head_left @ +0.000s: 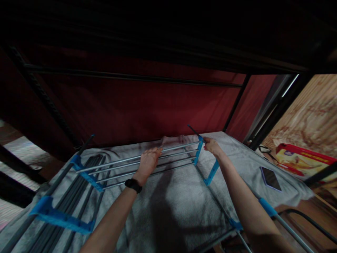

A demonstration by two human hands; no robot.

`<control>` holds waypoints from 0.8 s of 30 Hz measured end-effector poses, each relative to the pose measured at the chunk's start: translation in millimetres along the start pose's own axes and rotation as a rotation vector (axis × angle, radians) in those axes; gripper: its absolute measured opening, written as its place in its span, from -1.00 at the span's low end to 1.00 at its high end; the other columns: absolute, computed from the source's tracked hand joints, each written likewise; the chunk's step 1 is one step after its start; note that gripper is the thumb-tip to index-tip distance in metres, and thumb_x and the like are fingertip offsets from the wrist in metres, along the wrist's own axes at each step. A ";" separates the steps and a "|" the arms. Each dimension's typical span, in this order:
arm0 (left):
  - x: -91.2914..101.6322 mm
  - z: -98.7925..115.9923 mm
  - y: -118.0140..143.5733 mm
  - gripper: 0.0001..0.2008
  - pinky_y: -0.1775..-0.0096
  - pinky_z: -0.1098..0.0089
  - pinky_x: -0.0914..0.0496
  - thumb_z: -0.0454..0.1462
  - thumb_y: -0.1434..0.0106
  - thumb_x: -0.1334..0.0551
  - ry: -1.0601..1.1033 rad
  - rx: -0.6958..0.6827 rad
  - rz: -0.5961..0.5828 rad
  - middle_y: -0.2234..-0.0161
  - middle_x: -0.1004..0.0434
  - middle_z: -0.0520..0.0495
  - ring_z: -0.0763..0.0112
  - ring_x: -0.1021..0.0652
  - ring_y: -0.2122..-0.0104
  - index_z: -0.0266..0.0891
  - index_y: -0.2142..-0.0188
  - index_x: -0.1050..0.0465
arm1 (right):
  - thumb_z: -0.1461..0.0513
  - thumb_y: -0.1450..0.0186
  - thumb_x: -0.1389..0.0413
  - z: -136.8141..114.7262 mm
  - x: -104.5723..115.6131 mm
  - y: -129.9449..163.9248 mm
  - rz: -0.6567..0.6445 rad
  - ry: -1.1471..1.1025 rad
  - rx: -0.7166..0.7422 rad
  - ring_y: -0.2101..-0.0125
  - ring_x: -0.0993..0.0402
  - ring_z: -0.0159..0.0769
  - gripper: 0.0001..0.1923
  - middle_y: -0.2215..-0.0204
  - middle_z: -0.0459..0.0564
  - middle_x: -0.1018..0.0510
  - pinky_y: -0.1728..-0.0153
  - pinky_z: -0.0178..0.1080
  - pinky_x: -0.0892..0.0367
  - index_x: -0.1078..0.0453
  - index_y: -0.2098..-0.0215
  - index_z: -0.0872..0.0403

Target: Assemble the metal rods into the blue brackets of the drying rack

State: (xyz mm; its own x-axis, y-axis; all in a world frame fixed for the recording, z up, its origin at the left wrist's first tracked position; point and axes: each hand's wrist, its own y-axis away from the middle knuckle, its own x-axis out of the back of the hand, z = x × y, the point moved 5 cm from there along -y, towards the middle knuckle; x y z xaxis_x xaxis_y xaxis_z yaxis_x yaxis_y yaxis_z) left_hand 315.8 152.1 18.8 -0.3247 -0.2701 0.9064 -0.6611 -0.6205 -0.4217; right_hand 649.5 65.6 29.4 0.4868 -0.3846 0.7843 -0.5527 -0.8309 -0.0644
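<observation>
A partly assembled shoe rack made of metal tubes and blue plastic brackets lies across the bed. My left hand (149, 161), with a black band on its wrist, is closed around the rack's upper metal tube (177, 145). At the tube's right end, my right hand (212, 147) has its fingers closed on a blue bracket (199, 149); its fingertips are partly hidden. The tubes' left ends meet another blue bracket (86, 175). Lower on the frame are a blue bracket (63, 218) at left and a blue bracket (212, 173) beneath my right forearm.
Several loose grey tubes (70, 200) lie on the left of the grey blanket (168, 203). At right are a phone (271, 178) and a red and yellow box (302, 158). Black bed-frame posts (238, 102) and a red curtain (147, 109) stand behind.
</observation>
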 end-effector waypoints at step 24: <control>18.3 7.2 -10.7 -0.72 0.07 0.31 -0.32 -0.29 -0.40 -0.08 -0.071 -0.030 -0.066 0.12 -0.58 -0.15 0.27 -0.56 0.12 -0.16 -0.03 -0.45 | 0.15 -0.37 0.02 -32.5 -3.1 26.8 0.079 0.456 -0.025 -0.08 -0.45 0.02 -0.45 -0.13 0.34 -0.44 -0.01 -0.08 -0.35 -0.21 -0.29 0.17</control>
State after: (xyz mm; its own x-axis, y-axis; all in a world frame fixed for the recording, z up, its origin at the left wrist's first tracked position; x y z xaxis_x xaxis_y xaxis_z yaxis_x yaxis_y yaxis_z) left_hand 321.8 148.6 40.1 -0.2312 -0.2816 0.9313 -0.6998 -0.6168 -0.3603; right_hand 611.2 57.7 45.4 0.0979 -0.2257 0.9693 -0.5952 -0.7938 -0.1247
